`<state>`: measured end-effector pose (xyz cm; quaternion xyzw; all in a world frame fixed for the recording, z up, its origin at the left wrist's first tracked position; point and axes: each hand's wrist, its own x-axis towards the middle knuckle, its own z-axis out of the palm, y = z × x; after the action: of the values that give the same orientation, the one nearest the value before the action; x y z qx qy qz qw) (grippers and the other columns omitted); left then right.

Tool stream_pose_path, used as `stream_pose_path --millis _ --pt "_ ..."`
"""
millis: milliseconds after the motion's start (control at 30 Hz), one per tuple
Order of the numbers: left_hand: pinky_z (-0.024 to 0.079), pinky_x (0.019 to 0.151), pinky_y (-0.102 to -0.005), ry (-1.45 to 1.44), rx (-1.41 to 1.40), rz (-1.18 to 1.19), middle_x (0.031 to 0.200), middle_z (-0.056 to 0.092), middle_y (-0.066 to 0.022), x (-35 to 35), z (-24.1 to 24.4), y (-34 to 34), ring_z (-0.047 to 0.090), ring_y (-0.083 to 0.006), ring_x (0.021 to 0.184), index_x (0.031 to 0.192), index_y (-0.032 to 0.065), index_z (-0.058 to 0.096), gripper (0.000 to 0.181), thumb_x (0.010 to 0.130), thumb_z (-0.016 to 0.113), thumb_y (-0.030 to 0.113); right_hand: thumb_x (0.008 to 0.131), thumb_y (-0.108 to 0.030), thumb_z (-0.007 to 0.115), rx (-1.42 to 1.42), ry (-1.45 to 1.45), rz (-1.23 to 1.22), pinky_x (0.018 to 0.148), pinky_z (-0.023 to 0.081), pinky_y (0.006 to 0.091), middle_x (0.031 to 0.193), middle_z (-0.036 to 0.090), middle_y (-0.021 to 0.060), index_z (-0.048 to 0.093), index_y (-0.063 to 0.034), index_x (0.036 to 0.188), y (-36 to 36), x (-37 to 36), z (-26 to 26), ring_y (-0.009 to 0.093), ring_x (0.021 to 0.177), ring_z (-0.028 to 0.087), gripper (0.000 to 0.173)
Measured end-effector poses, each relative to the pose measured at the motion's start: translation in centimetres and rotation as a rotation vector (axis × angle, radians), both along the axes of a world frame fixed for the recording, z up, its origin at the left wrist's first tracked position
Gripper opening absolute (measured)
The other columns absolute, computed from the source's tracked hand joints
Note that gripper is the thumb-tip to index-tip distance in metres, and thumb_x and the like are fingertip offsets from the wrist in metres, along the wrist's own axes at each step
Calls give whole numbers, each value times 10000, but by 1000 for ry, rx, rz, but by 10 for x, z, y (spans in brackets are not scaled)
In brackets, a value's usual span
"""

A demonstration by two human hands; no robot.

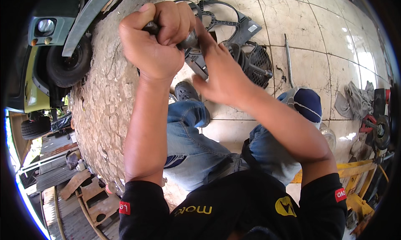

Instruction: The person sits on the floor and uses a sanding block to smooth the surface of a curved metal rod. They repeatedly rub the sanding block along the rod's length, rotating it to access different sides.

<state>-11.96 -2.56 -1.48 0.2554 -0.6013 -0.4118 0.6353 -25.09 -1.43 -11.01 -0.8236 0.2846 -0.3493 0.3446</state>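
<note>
My left hand [156, 39] is closed around a dark metal rod [189, 41], whose rounded part shows beyond the little finger. Across from it, my right hand [219, 74] is slightly blurred, its fingers stretched towards the rod and its thumb spread apart. Whether those fingertips touch the rod is hidden. Just past the right hand is what looks like a drive shaft joint [237, 54] with a dark ribbed boot and a metal stub end [268, 73]. My right hand covers the stretch between rod and joint, so I cannot tell if they are one piece.
A black plastic fan shroud [250, 23] and a mesh guard [261, 58] lie on the tiles. Further right are a metal bar [288, 61], a grey rag [358, 99] and a yellow metal frame [352, 169]. A vehicle with a tyre [70, 63] stands at left, beside rough ground.
</note>
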Motion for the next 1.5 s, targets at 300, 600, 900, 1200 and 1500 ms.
stream_pose_path --millis 300,600,900,1200,1500 --pt "280 556 -354 9 -11 -29 507 236 -21 -4 0 4 251 -176 481 562 114 201 390 905 288 278 739 -156 653 39 122 23 1077 316 535 1443 292 331 127 103 1442 -6 -1 3 434 1299 373 915" --pt "274 551 -348 35 16 -3 497 228 -21 1 -1 1 247 -180 477 541 123 192 398 883 286 302 737 -111 648 50 73 32 1106 280 538 1500 231 279 10 22 1498 -1 -4 1 417 1372 309 1002" --pt "271 555 -350 -4 18 -8 480 231 -23 2 -1 4 246 -179 482 520 124 208 419 882 290 318 746 -116 637 48 131 -1 1092 293 565 1468 279 294 -55 -2 1502 2 -2 -4 415 1371 317 1031" --pt "274 562 -353 -2 21 3 485 224 -23 1 -2 5 245 -181 486 522 128 201 422 882 298 325 786 -153 637 37 189 -23 1131 242 537 1498 190 323 124 114 1439 -1 -3 -5 436 1401 241 872" --pt "274 562 -352 28 19 -5 485 230 -18 1 -1 2 242 -175 482 521 131 204 418 886 293 317 760 -140 655 -6 132 -51 1101 279 563 1441 313 301 69 67 1463 -2 -1 -10 469 1339 332 939"
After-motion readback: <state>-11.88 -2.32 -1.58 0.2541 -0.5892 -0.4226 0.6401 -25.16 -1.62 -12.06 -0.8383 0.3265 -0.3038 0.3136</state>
